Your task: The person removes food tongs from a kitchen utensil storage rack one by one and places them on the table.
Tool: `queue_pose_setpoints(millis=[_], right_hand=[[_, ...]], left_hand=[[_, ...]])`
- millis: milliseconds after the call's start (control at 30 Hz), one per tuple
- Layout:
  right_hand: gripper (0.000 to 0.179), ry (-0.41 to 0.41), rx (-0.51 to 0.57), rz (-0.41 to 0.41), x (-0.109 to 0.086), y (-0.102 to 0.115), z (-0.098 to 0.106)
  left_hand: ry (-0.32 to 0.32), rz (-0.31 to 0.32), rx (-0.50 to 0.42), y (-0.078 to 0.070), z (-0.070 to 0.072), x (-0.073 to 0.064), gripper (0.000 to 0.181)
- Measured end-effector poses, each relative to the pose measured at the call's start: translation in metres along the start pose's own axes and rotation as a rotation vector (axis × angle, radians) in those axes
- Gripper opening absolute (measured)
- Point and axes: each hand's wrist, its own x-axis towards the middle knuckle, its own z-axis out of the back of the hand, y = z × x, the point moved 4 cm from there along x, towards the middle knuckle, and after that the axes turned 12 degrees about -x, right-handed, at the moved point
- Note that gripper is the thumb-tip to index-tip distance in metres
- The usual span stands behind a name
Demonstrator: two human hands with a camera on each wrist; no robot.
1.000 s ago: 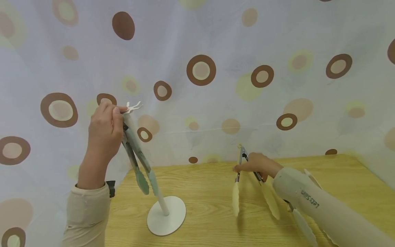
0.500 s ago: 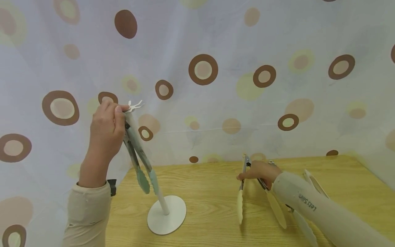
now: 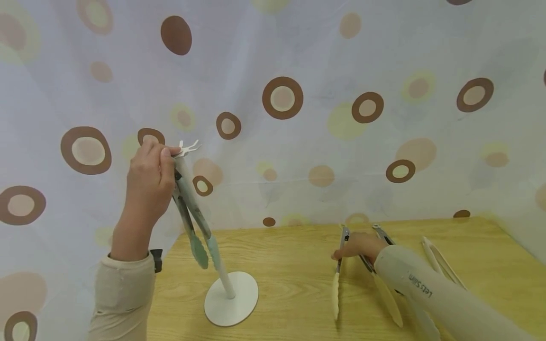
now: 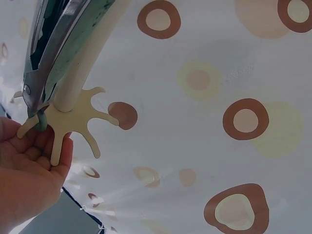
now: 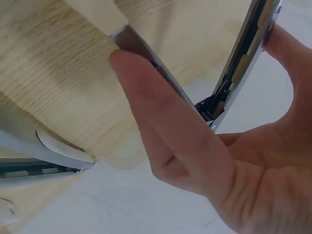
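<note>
At upper left in the head view, my left hand (image 3: 147, 184) pinches the loop end of teal tongs (image 3: 198, 253) at the top of a white stand. The left wrist view shows the teal loop (image 4: 42, 121) around one arm of the branching hook top (image 4: 73, 122), fingers curled close against it. The teal tongs hang down along the pole, tips free. At right, my right hand (image 3: 360, 246) grips cream-tipped tongs (image 3: 335, 298) by their metal arms, which stand spread in a V, tips toward me. The right wrist view shows fingers and thumb on opposite arms (image 5: 134, 44).
The stand's round white base (image 3: 245, 305) rests on the wood-patterned table (image 3: 290, 270). Grey tongs (image 3: 384, 234) lie partly hidden under my right forearm. White tongs (image 3: 431, 253) lie further right. A dotted curtain (image 3: 239, 57) rises behind.
My right hand has lowered the cream-tipped tongs and brought them slightly right and nearer. More of the grey and white tongs shows. My left hand stays at the stand's top.
</note>
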Motion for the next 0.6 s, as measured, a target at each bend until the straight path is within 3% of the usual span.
queue_pose_setpoints(millis=[367,600], right_hand=[[0.074,0.068,-0.146,-0.024,0.0001,0.0038,-0.0051],[0.076,0.082,-0.163,-0.037,0.0039,0.0055,-0.0095]], left_hand=[[-0.010,-0.007,0.002,-0.0010,0.0018,-0.0004,0.035],[-0.006,-0.007,-0.004,0.0002,0.0002,-0.0006,0.035]])
